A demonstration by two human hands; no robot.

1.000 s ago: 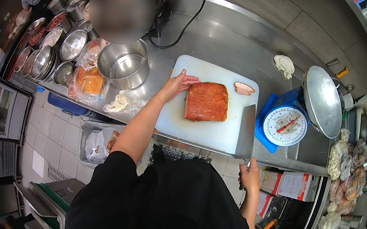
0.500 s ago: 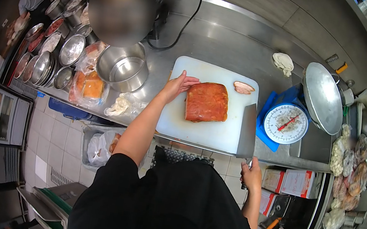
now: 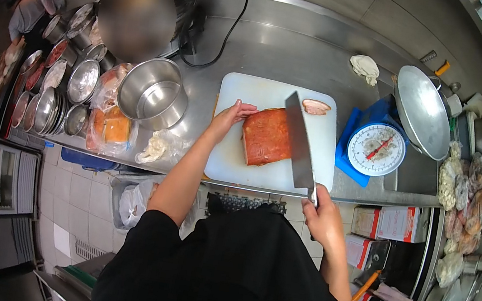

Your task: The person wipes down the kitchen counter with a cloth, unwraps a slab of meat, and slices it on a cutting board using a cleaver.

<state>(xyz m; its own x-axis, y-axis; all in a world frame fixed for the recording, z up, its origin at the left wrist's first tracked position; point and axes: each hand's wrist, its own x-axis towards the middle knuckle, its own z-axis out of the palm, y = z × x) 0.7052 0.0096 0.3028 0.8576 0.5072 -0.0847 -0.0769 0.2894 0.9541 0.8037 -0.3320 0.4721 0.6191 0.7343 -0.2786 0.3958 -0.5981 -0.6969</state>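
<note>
A reddish-brown slab of meat [image 3: 267, 137] lies on the white cutting board [image 3: 223, 163]. My left hand [image 3: 231, 117] rests at the slab's upper left edge, its fingers stretched out. In my right hand [image 3: 323, 216] is the handle of a wide cleaver [image 3: 301, 144]. The blade is at the right end of the slab and hides that edge; whether it touches the meat I cannot tell. A few thin slices [image 3: 316, 107] lie at the board's upper right corner.
Right of the board stand a blue scale [image 3: 377, 149] and a large metal bowl [image 3: 422, 110]. A steel pot [image 3: 153, 94], bagged food [image 3: 112, 130] and a crumpled cloth [image 3: 156, 148] are on the left. Another cloth [image 3: 364, 68] lies behind. A person [image 3: 26, 12] is at far left.
My right hand has brought the cleaver left and up, from the board's right edge to the right end of the slab. My left hand stays beside the meat. The view has shifted slightly.
</note>
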